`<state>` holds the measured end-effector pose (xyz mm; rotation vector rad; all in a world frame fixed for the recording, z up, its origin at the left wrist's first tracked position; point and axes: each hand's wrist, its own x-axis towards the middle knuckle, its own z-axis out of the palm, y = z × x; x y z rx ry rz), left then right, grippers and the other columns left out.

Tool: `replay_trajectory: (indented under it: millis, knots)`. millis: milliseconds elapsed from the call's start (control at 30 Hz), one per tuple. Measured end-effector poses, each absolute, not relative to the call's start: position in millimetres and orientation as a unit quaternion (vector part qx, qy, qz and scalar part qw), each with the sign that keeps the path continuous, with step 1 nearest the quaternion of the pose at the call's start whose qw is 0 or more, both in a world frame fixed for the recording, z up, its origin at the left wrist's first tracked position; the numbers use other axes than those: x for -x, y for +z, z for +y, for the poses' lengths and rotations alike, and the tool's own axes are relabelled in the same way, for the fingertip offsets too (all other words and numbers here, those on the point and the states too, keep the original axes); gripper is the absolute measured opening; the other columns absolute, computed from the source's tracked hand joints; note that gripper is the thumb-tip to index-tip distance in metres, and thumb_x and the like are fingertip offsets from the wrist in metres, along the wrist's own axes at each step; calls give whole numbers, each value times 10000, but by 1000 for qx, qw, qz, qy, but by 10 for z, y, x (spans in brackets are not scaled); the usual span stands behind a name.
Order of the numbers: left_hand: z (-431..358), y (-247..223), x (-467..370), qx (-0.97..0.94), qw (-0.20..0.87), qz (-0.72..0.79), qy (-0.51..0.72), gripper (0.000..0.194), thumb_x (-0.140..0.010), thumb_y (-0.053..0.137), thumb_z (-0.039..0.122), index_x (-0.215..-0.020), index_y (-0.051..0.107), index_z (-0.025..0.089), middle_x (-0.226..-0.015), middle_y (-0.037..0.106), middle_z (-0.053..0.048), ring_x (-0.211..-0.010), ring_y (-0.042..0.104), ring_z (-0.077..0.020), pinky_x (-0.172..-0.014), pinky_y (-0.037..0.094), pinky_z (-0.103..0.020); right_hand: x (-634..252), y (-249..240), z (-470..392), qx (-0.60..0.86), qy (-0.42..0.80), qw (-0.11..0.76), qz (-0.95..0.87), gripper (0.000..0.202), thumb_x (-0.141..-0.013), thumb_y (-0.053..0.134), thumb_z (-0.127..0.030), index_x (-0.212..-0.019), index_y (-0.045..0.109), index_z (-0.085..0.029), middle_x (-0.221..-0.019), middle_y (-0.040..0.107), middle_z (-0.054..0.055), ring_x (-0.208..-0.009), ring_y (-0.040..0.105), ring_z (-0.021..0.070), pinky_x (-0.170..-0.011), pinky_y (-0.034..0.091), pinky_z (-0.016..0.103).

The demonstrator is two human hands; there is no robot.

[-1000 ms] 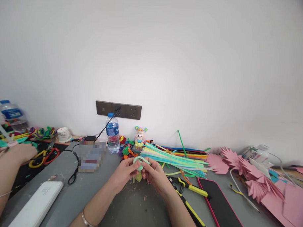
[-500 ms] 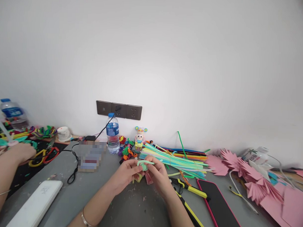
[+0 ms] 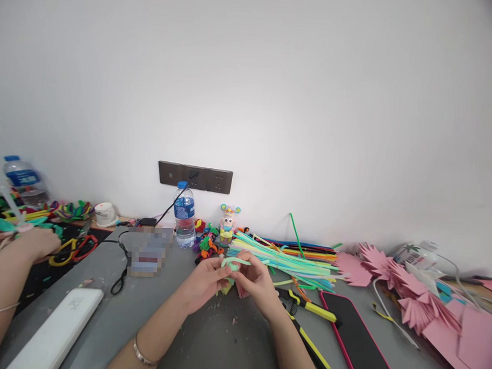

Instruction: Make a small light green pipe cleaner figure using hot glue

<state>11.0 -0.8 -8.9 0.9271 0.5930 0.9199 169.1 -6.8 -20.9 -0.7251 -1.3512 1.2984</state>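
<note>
**Pale green pipe cleaner (image 3: 234, 266) curls between fingertips over a crowded gray tabletop (image 3: 208, 344)**

The left hand (image 3: 202, 285) and the right hand (image 3: 256, 284) come together above the middle of the table, each pinching the pipe cleaner narrowly between thumb and fingers. The strand winds into a small coil at the fingertips, an arched length rising over it toward the right hand. Yellow and pink pieces show just below the hands, too hidden to make out. A metal bracelet (image 3: 143, 354) circles the left wrist.

Behind the hands, a small figurine (image 3: 227, 221) with big round eyes stands near a blue-capped water bottle (image 3: 184, 220), under a row of dark wall sockets (image 3: 195, 177). A bundle of pastel pipe cleaners (image 3: 283, 259) lies behind the right hand. Farther right are a yellow-and-black hand tool (image 3: 320, 312), a pink-edged phone (image 3: 359, 334) and folded pink paper (image 3: 415, 290). A long white object (image 3: 59, 328) lies at left; beyond it, a co-worker's hand (image 3: 44, 245) is near a pair of scissors (image 3: 67, 252) with yellow and red handles.
</note>
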Motion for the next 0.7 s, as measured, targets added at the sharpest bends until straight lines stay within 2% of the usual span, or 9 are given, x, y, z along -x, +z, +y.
replay_trajectory:
  millis: [100, 267, 533, 700]
  knots:
    - [-6, -100, -112, -427, 753, 271, 420, 269, -715, 769, 359, -861, 744, 134, -787, 630, -55, -667, 484, -104, -623, 337, -248, -1697, -174, -71, 302, 521, 549, -579, 158, -771, 715, -344, -830, 628, -227, -788, 484, -7, -498, 411, 83, -417, 370, 218]
    - [-21, -57, -105, -439, 749, 278, 410, 328, -714, 765, 379, -918, 748, 123, -812, 626, -72, -686, 475, -114, -621, 315, -251, -1718, -126, -74, 306, 523, 546, -579, 146, -760, 724, -341, -783, 638, -225, -766, 469, -6, -577, 459, 117, -479, 401, 232]
    - [-61, -35, -154, -430, 761, 259, 411, 305, -698, 772, 390, -838, 727, 123, -728, 562, -34, -625, 416, -98, -589, 279, -249, -1740, -131, -86, 308, 563, 529, -555, 201, -736, 742, -360, -760, 603, -217, -707, 492, -14, -547, 482, 119, -463, 408, 229]
    - [-46, -84, -189, -397, 761, 289, 424, 312, -676, 783, 402, -805, 715, 126, -641, 511, 5, -574, 386, -84, -552, 261, -237, -1744, -203, -45, 323, 586, 521, -531, 247, -725, 750, -385, -824, 604, -213, -588, 495, -38, -472, 467, 113, -429, 384, 221]
